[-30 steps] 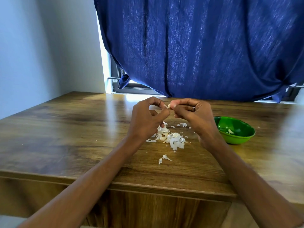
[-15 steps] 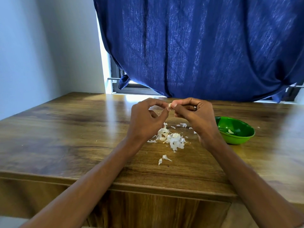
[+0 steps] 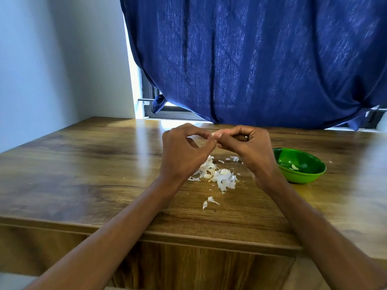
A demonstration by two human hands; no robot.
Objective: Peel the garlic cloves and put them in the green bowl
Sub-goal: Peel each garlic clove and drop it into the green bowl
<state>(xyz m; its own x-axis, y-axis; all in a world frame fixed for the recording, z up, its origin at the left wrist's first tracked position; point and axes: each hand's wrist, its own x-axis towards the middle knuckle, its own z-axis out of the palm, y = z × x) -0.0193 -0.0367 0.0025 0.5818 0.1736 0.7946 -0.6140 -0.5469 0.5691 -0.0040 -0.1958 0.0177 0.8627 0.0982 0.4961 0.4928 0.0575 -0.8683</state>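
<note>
Barely anything has moved since a second ago, both hands just sit a touch lower over the table.

Blue curtain hangs behind, green bowl sits off to the right with a peeled clove inside. Left hand and right hand meet fingertip to fingertip, both pinching one garlic clove above the pile of skins. Ring on the right hand.

We see two bare forearms with no sleeves reaching our wrists. Our right hand wears a dark ring on one finger; our left hand wears nothing.
</note>
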